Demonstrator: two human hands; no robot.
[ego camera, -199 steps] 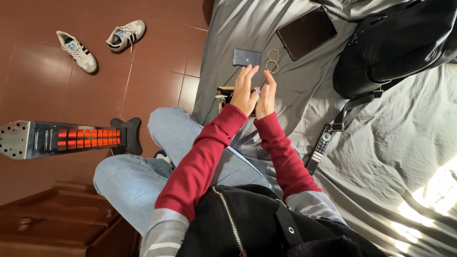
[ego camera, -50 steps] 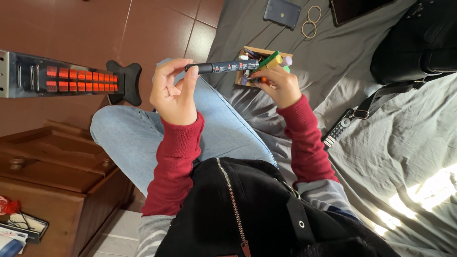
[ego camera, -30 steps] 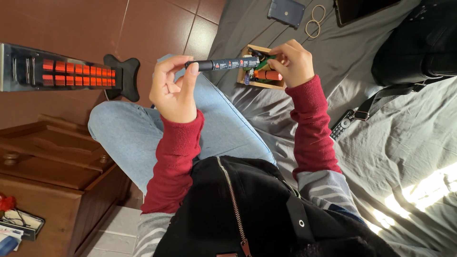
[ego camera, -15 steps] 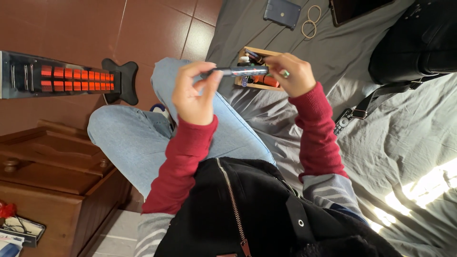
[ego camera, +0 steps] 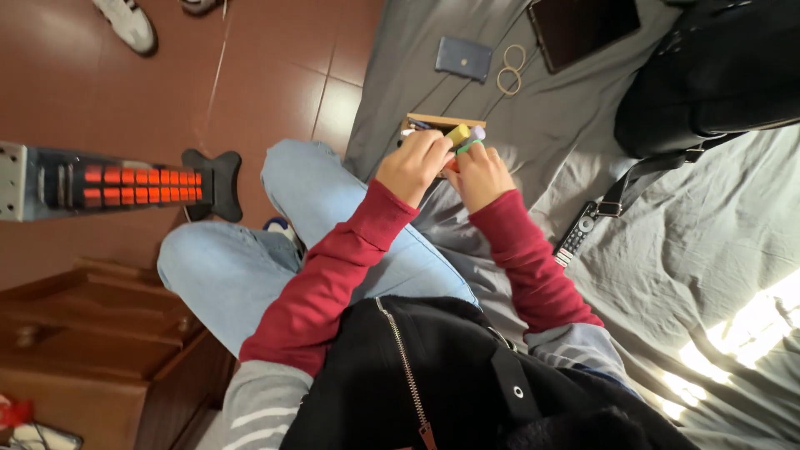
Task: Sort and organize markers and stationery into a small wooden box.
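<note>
Both hands are seen lowered onto a small open wooden box [ego camera: 417, 122] of coloured markers that rests on the grey bedsheet [ego camera: 667, 275], just beyond the bent knee in light blue jeans [ego camera: 333, 200]. The left hand [ego camera: 410, 165] is laid over the box with its fingers curled and pressed together; what they grip cannot be told. The right hand [ego camera: 479, 173] lies just beside it, fingers bent among the pens. A yellow marker cap [ego camera: 457, 133], a lilac one [ego camera: 477, 132] and a green one [ego camera: 468, 147] are seen between the hands.

Beyond the box, a flat dark blue rectangular case [ego camera: 463, 57] and two tan rubber bands [ego camera: 509, 68] lie near a black tablet [ego camera: 585, 27].
</note>
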